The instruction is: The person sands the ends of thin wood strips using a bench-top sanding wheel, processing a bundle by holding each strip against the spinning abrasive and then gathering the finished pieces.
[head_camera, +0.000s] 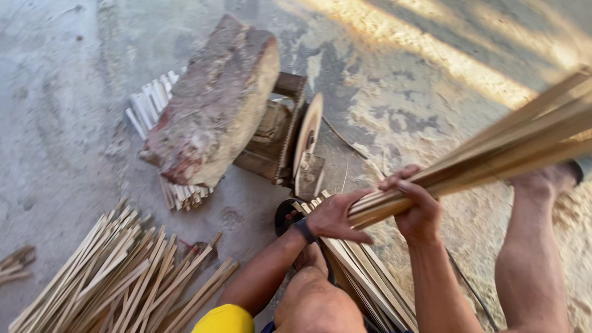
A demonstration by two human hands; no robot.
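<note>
A person crouches on a concrete floor (pixel 74 92), seen from above, holding a bundle of long thin wooden strips (pixel 493 151) with both hands. The landmark is a disc grinder (pixel 306 139) lying on the floor, weighted by a big reddish stone (pixel 213 102). The bundle's near end sits just in front of the grinder, and the strips slant up and away to its right, out of the picture. The left hand (pixel 336 217), with a dark wristband, has its grip closed around the bundle's near end. The right hand (pixel 416 206) is wrapped around it just beside, fingers curled over the top. The strips look light, stiff and springy, likely splintery, and apt to slide apart unless squeezed together near the end. More strips (pixel 364 271) lie under the hands, in front of the grinder. A loose pile (pixel 123 277) lies well to its left, nearer the viewer. Sawdust (pixel 567 228) spreads to its right.
</note>
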